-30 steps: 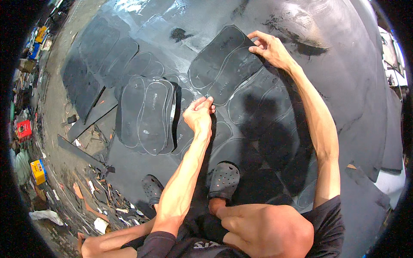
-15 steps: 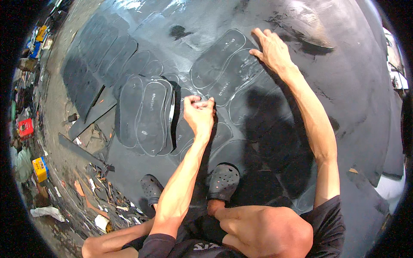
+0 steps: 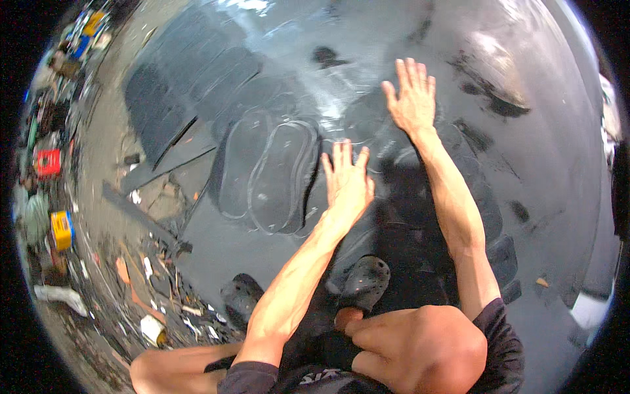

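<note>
My left hand (image 3: 348,182) lies with its fingers spread on the large black sheet (image 3: 551,171), just right of a small stack of dark pieces (image 3: 279,180) that bear white sole-shaped outlines. Farther out and to the right, my right hand (image 3: 412,104) rests palm down with its fingers stretched out. Faint sole outlines (image 3: 369,125) show on the dark surface between the two hands, blurred by motion. Neither hand grips anything that I can see.
Black clogs (image 3: 366,282) on my feet stand on the sheet near me. Dark strips (image 3: 167,164) lie at its left edge. Beyond them the ground holds scattered scraps (image 3: 151,269), a yellow-and-blue box (image 3: 62,230) and a red box (image 3: 48,164). My shadow covers the middle.
My left hand has gone from curled fingers to spread ones and shifted right in the picture. The right hand has flattened and straightened. The whole view has swung, moving the stack rightward.
</note>
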Demonstrator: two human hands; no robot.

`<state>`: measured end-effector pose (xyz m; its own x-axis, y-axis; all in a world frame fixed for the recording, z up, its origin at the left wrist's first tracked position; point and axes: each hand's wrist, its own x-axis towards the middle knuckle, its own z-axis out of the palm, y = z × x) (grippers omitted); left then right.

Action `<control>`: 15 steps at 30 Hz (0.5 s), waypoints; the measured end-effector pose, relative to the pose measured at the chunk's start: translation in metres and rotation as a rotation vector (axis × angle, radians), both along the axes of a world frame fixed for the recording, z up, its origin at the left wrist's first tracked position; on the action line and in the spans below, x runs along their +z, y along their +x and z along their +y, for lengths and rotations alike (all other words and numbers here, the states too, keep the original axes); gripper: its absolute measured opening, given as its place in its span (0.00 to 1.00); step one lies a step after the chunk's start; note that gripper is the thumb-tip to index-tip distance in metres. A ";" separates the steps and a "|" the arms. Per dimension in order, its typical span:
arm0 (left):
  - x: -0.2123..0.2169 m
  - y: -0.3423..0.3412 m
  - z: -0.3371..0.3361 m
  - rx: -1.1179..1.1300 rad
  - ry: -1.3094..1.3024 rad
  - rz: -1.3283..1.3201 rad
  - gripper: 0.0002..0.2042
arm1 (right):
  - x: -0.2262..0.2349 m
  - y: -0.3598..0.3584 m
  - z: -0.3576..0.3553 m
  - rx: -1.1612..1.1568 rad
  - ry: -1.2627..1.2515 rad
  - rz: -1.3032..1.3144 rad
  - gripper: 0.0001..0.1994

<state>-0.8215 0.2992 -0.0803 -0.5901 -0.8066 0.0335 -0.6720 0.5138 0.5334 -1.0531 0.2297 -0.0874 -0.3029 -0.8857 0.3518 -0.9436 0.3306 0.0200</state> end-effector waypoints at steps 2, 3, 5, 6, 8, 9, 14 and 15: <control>0.009 0.020 0.002 0.054 0.025 0.169 0.22 | -0.014 0.010 -0.003 -0.169 -0.059 0.038 0.33; 0.010 0.028 0.003 0.130 0.055 0.341 0.21 | -0.028 0.010 0.005 -0.182 -0.054 0.042 0.35; 0.040 0.074 -0.015 0.280 -0.104 0.366 0.22 | -0.039 0.043 0.024 -0.104 -0.012 0.017 0.36; 0.049 0.094 -0.023 0.422 -0.145 0.292 0.23 | -0.037 0.057 0.043 -0.087 0.062 -0.002 0.36; 0.052 0.135 -0.046 0.636 -0.177 0.168 0.31 | -0.031 0.089 0.077 -0.047 0.170 -0.047 0.36; 0.047 0.153 -0.054 0.754 -0.202 0.072 0.34 | -0.030 0.110 0.087 -0.017 0.205 -0.082 0.36; 0.044 0.165 -0.066 0.815 0.078 0.119 0.38 | -0.026 0.132 0.098 -0.110 0.366 -0.113 0.36; 0.045 0.161 -0.065 0.833 0.076 0.154 0.37 | -0.022 0.129 0.101 -0.130 0.418 -0.108 0.36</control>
